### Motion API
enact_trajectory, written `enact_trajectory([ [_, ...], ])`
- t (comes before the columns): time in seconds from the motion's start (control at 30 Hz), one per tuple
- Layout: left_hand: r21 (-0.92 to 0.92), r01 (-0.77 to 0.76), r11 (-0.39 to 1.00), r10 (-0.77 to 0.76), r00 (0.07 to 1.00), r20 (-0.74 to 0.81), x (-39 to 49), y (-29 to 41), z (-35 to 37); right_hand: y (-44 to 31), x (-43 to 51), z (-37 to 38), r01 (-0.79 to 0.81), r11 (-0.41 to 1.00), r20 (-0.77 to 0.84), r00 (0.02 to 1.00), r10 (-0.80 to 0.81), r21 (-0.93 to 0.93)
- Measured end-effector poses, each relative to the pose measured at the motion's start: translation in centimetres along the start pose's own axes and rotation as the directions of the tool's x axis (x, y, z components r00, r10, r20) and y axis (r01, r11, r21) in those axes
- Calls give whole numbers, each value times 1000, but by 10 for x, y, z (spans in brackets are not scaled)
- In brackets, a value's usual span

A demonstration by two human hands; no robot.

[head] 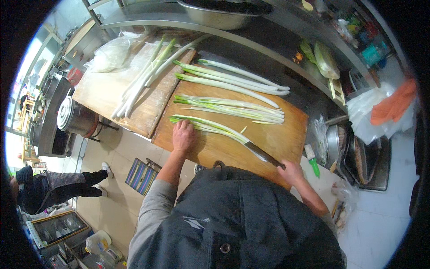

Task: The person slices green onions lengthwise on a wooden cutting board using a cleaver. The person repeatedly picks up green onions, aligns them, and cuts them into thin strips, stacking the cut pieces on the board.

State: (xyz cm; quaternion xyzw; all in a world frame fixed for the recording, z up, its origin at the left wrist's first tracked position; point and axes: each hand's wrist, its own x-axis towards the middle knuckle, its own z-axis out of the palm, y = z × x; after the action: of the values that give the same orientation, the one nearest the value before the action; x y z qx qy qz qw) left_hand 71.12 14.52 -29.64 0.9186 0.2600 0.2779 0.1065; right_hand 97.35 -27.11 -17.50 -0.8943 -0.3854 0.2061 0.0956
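Note:
My left hand (183, 135) presses on the green end of a split leek or large green onion (220, 127) lying on the wooden board (215, 148). In my right hand (291, 172) is the handle of a knife with a dark blade (263, 154), which lies over the white end of that stalk. Beyond it is a bundle of thin split stalks (231, 109). Several whole stalks (231, 85) lie farther back on the board. More whole stalks (144, 80) rest on the floury board to the left.
A plastic bag (112, 55) sits on the left board (97, 90). A steel shelf (161, 23) with a large metal bowl (218, 16) runs behind. At right are a green-handled brush (313, 161) and baking trays (381, 168). A striped stool (141, 176) and another person (60, 188) are at left.

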Motion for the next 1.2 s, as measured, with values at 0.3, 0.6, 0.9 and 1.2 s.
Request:
enact_trajectory([
  [0.3,-85,-22,996,26,999,46,23,2,14,-52,29,-32,-22,998,-22,999,24,65],
  [0.6,-49,11,999,-10,1000,21,28,3,4,-155,102,-22,130,982,82,989,-120,-137],
  [0.9,-133,31,991,-27,999,34,30,0,4,-195,128,-10,251,919,133,966,-220,-305],
  [1.2,-122,43,992,-39,999,38,31,3,6,-153,92,-51,135,904,228,973,-43,-405],
])
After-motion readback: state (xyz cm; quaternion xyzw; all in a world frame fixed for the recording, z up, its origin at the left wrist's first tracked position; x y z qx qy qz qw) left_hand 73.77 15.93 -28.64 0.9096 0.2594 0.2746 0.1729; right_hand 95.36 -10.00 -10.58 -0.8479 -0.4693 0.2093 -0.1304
